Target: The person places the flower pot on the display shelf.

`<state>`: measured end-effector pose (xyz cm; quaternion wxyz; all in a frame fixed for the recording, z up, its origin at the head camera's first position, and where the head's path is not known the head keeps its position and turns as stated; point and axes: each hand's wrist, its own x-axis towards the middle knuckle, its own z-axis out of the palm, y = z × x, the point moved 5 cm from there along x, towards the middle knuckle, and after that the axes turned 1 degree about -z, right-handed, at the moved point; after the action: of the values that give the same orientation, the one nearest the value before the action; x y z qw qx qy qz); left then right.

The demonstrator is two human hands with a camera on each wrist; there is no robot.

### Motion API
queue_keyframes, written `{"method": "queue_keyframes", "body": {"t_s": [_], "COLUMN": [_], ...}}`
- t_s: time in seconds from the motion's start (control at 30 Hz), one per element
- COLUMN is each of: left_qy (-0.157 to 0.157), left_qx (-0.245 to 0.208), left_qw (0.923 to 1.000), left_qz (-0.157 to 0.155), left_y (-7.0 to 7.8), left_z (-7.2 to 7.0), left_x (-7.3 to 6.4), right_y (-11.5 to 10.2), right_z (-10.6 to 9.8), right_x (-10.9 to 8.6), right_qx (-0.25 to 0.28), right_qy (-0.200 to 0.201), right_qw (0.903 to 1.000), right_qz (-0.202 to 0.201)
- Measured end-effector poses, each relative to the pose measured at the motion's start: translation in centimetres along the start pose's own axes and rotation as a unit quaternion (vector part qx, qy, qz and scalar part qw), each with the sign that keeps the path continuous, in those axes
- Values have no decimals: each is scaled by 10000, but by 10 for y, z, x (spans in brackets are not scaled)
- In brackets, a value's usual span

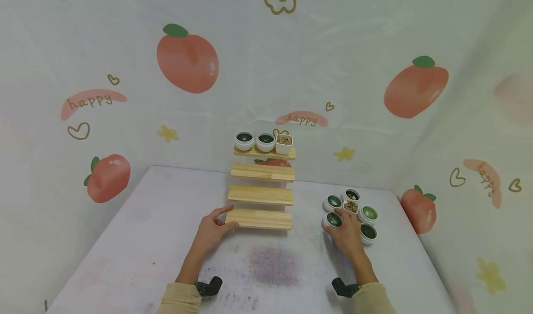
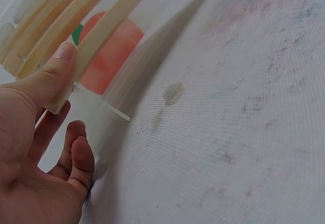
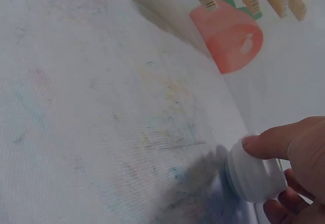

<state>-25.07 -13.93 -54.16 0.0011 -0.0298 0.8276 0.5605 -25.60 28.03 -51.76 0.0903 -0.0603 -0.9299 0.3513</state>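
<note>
A small tiered stand with wooden shelf boards (image 1: 260,195) stands at the middle of the table. My left hand (image 1: 209,233) pinches the left end of its lowest board (image 1: 259,219); in the left wrist view the thumb lies along the board (image 2: 109,28). At the right, my right hand (image 1: 349,236) grips a round white pot with a dark green top (image 1: 333,219). The right wrist view shows the thumb and fingers around the side of that white pot (image 3: 254,176). On the top board stand two round green-topped pots (image 1: 244,140) and a square white pot (image 1: 284,144).
Close around my right hand are several more pots: a square one with a grainy top (image 1: 350,206), a light green one (image 1: 369,213) and dark green ones (image 1: 368,232). The white table (image 1: 137,254) ends at a printed cloth backdrop (image 1: 345,73).
</note>
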Motion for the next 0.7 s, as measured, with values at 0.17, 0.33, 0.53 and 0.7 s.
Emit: {"method": "queue_keyframes", "body": {"t_s": [0.17, 0.33, 0.53, 0.7], "left_qy": [-25, -71, -87, -95], "left_qx": [14, 34, 33, 32], "left_qw": [10000, 10000, 10000, 9999], "left_qz": [16, 0, 24, 17], "left_y": [1, 1, 3, 3], "left_z": [0, 0, 0, -1], "left_x": [0, 0, 0, 1], "right_y": [-3, -4, -13, -37], "right_z": [0, 3, 4, 1], "right_x": [-1, -3, -3, 0], "right_qx": [14, -58, -7, 330], "right_qy": [47, 55, -24, -22], "right_qw": [10000, 9997, 9996, 9988], "right_qz": [-37, -232, -278, -356]}}
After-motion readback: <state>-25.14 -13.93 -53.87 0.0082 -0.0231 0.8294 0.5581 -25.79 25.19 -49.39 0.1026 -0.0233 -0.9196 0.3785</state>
